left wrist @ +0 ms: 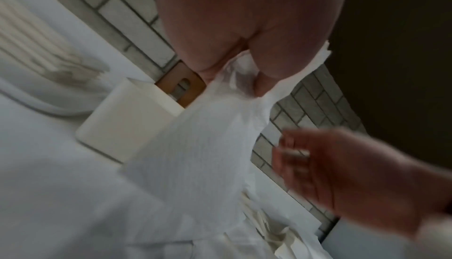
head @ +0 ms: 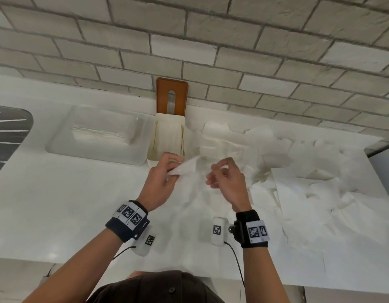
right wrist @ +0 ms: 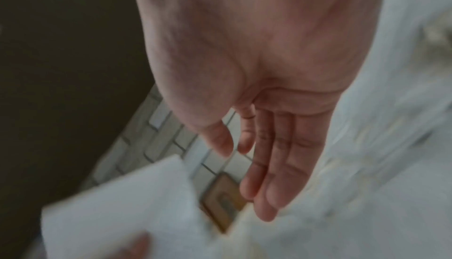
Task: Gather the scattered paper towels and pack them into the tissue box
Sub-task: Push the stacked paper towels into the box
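**Left hand holds one paper towel beside the open tissue box**

The left hand [head: 161, 182] is raised above the white bench [head: 69, 193], its thumb and fingers pinching a single paper towel [head: 185, 166] at one end. In the left wrist view the sheet hangs from the pinch and drapes downward. The hand sits just in front of the near end of the tissue box [head: 169, 136].

The right hand [head: 227, 180] is close beside it, to the right. In the right wrist view its fingers are extended and relaxed, nothing between them. From the head view the fingers look loosely bent, and no grip on the sheet is visible.

The tissue box is cream, open at the top, standing against the brick wall [head: 254, 51]. Its brown lid [head: 172, 96] with a slot leans upright against the wall behind it.

Scattered paper towels [head: 309, 171] cover the bench right of the box, overlapping in a loose heap. A clear plastic container [head: 97, 134] holding a stack of folded sheets lies left of the box.
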Tool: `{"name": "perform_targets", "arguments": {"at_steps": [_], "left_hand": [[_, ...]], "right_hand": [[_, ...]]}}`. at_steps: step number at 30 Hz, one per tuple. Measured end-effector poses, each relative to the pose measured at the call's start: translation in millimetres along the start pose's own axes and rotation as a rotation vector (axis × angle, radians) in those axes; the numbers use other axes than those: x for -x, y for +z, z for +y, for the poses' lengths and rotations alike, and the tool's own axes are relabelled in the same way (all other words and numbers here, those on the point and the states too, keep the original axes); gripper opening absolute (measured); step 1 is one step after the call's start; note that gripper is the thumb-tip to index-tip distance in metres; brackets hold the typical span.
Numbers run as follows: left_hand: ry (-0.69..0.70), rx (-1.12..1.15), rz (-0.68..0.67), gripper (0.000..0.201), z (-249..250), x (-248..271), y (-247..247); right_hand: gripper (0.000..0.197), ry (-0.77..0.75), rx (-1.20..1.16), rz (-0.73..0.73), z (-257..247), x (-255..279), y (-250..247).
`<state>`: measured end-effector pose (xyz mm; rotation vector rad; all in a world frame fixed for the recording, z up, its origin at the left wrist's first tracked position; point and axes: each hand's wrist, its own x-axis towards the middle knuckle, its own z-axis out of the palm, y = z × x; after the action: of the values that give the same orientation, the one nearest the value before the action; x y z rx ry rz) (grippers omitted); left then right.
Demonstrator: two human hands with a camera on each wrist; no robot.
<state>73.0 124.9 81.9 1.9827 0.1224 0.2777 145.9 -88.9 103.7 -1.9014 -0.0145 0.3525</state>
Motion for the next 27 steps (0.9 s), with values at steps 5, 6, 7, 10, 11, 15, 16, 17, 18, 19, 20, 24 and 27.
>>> {"name": "perform_targets", "arguments": {"at_steps": [5,6,7,10,11,15,16,17,18,19,20,24,27], "left_hand": [[-0.165,-0.023,0.110,0.023,-23,17,-17],[-0.179,-0.013,0.115,0.025,-27,20,-20],[-0.200,-0.022,0.120,0.026,-31,23,-23],[-0.282,-0.018,0.161,0.027,-42,28,-29],[-0.308,-0.006,0.171,0.026,-44,29,-30],[-0.350,0.015,0.150,0.021,-50,30,-29],[-0.348,0.023,0.134,0.028,-50,30,-29],[-0.345,0.041,0.112,0.034,-50,29,-29],[-0.343,0.068,0.077,0.035,-48,28,-28],[-0.334,0.107,0.037,0.031,-44,27,-27],[-0.314,0.155,-0.005,0.026,-38,26,-24],[-0.231,0.285,-0.166,0.027,-14,20,-13],[-0.272,0.393,-0.239,0.027,3,16,-9]], "right_hand": [[0.059,0.015,0.928,-0.223,91,13,22],[0.064,-0.001,0.989,-0.210,104,17,27],[0.058,-0.033,0.993,-0.175,112,20,32],[0.028,-0.096,0.939,-0.126,120,24,38],[0.022,-0.103,0.932,-0.126,122,25,38],[0.014,-0.130,0.675,-0.235,106,30,26],[0.011,-0.160,0.617,-0.284,93,33,19],[0.008,-0.202,0.590,-0.340,75,35,14],[0.007,-0.255,0.590,-0.398,55,39,8],[0.008,-0.305,0.583,-0.457,33,43,4],[0.009,-0.341,0.564,-0.506,11,46,1],[0.013,-0.527,0.600,-0.492,-50,38,0],[0.014,-0.596,0.702,-0.383,-63,13,5]]}}
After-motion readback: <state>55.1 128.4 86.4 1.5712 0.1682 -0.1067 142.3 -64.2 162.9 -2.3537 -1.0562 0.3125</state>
